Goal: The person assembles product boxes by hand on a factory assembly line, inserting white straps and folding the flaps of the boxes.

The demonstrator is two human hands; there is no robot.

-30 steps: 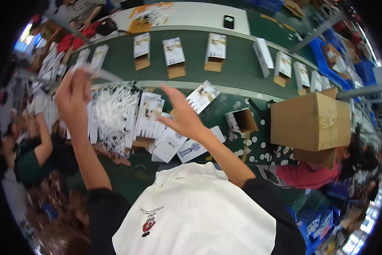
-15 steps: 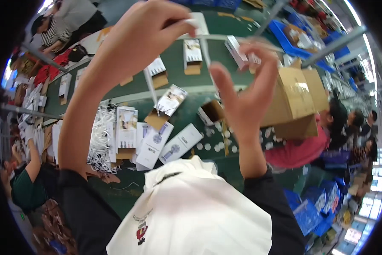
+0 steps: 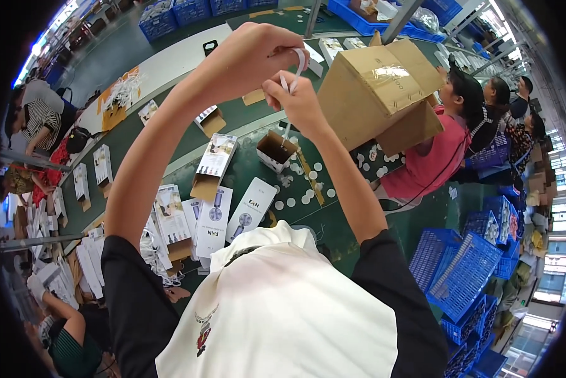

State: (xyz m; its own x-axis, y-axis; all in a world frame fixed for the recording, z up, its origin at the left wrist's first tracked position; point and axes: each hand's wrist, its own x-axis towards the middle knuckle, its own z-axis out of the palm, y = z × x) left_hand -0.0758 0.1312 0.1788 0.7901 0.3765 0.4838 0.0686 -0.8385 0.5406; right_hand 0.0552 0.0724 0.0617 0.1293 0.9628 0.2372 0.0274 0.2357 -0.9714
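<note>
Both my hands are raised above the workbench, close together. A thin white cord [image 3: 301,61] bends in a loop at the fingertips of my left hand [image 3: 257,60], which is closed on it. Just below and to the right, my right hand [image 3: 300,106] pinches the same cord. From there the cord hangs toward an open small carton [image 3: 275,151] with a brown inside; whether its end enters the carton I cannot tell. Left of that stands a white printed box [image 3: 217,157] with a brown flap open. Flat white fan boxes [image 3: 251,205] lie nearer me.
A big brown carton [image 3: 383,79] stands at the right, beside a person in pink [image 3: 443,151]. White discs [image 3: 305,200] lie scattered on the green bench. White cords [image 3: 150,249] are heaped at left. Blue crates [image 3: 462,274] stack at lower right; more people sit at left.
My right hand, with fingers apart before, has come up beside the left and closed on the cord. My left hand keeps its grip. The whole view has turned and shifted.
</note>
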